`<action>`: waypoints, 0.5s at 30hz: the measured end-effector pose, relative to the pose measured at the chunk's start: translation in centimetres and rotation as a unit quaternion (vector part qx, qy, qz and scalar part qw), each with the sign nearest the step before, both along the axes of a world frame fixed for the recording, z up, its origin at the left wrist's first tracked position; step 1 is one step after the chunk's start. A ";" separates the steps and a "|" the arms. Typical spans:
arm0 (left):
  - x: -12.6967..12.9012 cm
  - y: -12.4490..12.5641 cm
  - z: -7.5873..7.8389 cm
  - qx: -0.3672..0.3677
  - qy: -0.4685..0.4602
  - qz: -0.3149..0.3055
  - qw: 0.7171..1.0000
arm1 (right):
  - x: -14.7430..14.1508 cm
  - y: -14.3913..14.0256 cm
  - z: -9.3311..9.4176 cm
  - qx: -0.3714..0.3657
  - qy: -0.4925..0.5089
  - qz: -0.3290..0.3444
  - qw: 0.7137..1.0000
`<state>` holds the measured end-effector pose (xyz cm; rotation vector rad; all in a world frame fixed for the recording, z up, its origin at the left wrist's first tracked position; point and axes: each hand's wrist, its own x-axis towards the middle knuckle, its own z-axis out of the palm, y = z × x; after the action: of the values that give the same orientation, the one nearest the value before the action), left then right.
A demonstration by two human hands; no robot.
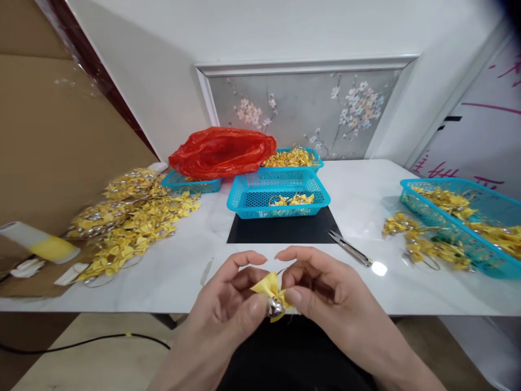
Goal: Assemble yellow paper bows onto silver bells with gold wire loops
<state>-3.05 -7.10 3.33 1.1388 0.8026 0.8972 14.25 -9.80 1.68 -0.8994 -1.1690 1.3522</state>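
Between my two hands, just above the table's front edge, is a yellow ribbon bow (266,284) with a small shiny silver bell-like ball (275,307) on it. The thumb of my left hand (236,304) presses at the ball's side, its fingers curled behind. My right hand (321,285) pinches the bow's right side between thumb and fingers. Both index fingers arch above the bow, their tips apart. Part of the bow is hidden by the fingers. Beyond my right hand, a pair of silver thread snips (350,248) lies on the white table.
A blue basket (279,212) with a few bows stands on a black mat (252,231). Behind are a red plastic bag (222,155) and more baskets. Bows are heaped at left (134,222). Another blue basket (443,239) stands right, loose bows (423,247) beside it.
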 end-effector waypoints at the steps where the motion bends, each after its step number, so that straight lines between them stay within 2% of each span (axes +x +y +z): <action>1: 0.0 0.0 0.1 -0.005 0.015 0.004 1.000 | 0.0 0.0 0.0 0.000 -0.007 -0.004 1.000; 4: 0.1 -0.1 0.3 -0.006 0.046 0.014 0.999 | 0.0 0.2 -0.1 -0.004 -0.005 -0.003 1.000; 9: 0.1 -0.2 0.4 0.005 0.050 0.001 0.999 | 0.3 0.8 -0.6 -0.023 0.057 0.048 0.997; 15: -0.1 -0.4 0.3 -0.004 -0.006 -0.014 1.000 | 0.0 1.2 -1.1 -0.045 0.145 0.085 0.985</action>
<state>-3.11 -7.53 3.60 1.1348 0.7781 0.8764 14.23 -8.63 0.58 -0.6485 -0.9804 1.6263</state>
